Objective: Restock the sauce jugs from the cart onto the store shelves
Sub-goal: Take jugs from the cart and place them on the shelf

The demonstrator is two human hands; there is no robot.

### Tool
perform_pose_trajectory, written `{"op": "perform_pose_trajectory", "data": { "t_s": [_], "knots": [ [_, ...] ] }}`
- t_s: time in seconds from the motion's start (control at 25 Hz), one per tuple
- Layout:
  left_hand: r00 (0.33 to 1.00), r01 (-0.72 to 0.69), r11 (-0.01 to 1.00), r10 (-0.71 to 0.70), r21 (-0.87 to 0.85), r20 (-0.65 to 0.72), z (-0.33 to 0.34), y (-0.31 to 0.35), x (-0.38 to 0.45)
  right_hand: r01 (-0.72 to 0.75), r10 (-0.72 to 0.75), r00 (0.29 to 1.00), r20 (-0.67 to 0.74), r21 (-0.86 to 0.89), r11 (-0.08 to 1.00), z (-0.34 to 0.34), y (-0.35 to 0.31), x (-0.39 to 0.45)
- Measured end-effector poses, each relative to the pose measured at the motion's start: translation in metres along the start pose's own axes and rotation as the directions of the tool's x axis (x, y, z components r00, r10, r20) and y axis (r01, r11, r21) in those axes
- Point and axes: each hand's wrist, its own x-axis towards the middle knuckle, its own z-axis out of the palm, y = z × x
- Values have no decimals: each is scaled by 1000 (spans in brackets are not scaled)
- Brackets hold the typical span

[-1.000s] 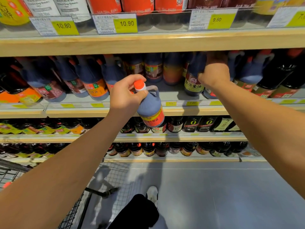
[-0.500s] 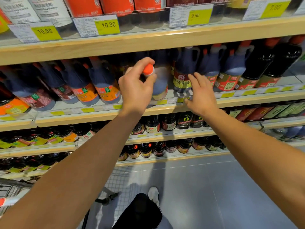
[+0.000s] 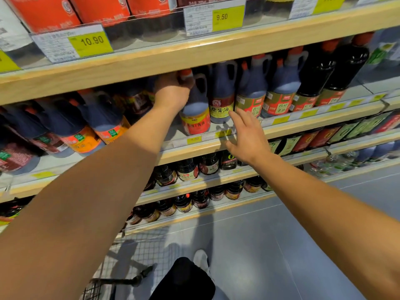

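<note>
Supermarket aisle: wooden-edged shelves (image 3: 194, 55) stocked with dark sauce bottles, yellow price tags (image 3: 227, 17) along the rails, grey floor (image 3: 281, 245) below. The top shelf's red-labelled bottles (image 3: 97, 9) are cut off at the upper edge, and most label print is too blurred to read. The wire cart (image 3: 121, 267) shows only in part at the bottom, behind the left forearm; what it holds cannot be made out. A dark trouser leg and a white shoe (image 3: 201, 258) appear beneath.

The sauce jug (image 3: 195, 111), dark with an orange cap and a red-and-yellow label, stands near the front edge of the second shelf, just beside a similar jug with a yellow-green label (image 3: 221, 98). The left hand (image 3: 173, 92) grips its neck and cap from the left, fingers curled round and largely hidden behind the jug and under the shelf edge above. The left arm reaches up and forward, nearly straight.

The right hand (image 3: 244, 135) is spread, fingers straight and apart, holding nothing; its fingertips lie close to the neighbouring jug's label and the shelf rail, though contact cannot be told. The right arm extends from the lower right, wrist slightly bent.
</note>
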Motion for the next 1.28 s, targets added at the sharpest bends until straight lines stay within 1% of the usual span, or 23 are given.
{"op": "perform_pose_trajectory", "data": {
  "t_s": [0.04,0.12,0.24,0.32,0.44,0.64,0.68,0.8,0.88,0.96,1.08,1.16,1.28],
  "knots": [
    [999,-4,999,3,33,36,5,-1,3,0,0,1000,2,0,1000,1,0,0],
    [997,-9,999,6,36,79,10,-1,0,0,0,1000,7,9,1000,2,1,-4],
    [992,-59,997,63,-41,107,-1,0,-19,-4,4,1000,4,40,999,-3,2,-14],
    [986,-59,995,70,-75,154,-15,-1,-41,-13,12,1000,18,54,998,-12,-2,-27],
    [982,-17,999,24,-42,190,-52,-6,-103,17,-22,998,57,84,996,-31,-22,-60],
    [965,90,996,-86,-4,247,-119,-25,-236,173,-184,979,90,116,978,-57,-74,-129],
    [962,125,992,-126,18,244,-136,-30,-265,228,-240,966,98,121,966,-61,-90,-144],
    [942,248,966,-259,74,214,-185,-53,-342,374,-397,903,165,154,915,-67,-148,-181],
    [947,281,956,-291,82,140,-218,-73,-394,449,-481,847,227,179,875,-64,-193,-204],
    [936,326,936,-339,135,89,-245,-95,-433,522,-557,791,253,195,830,-59,-233,-222],
    [867,491,854,-498,171,1,-299,-133,-486,645,-686,674,275,235,728,-42,-308,-249],
    [819,571,797,-571,194,-66,-331,-164,-519,705,-750,595,288,261,659,-23,-360,-265],
    [747,665,730,-655,159,-118,-375,-214,-562,752,-801,510,315,288,593,10,-435,-284]
  ]
}}
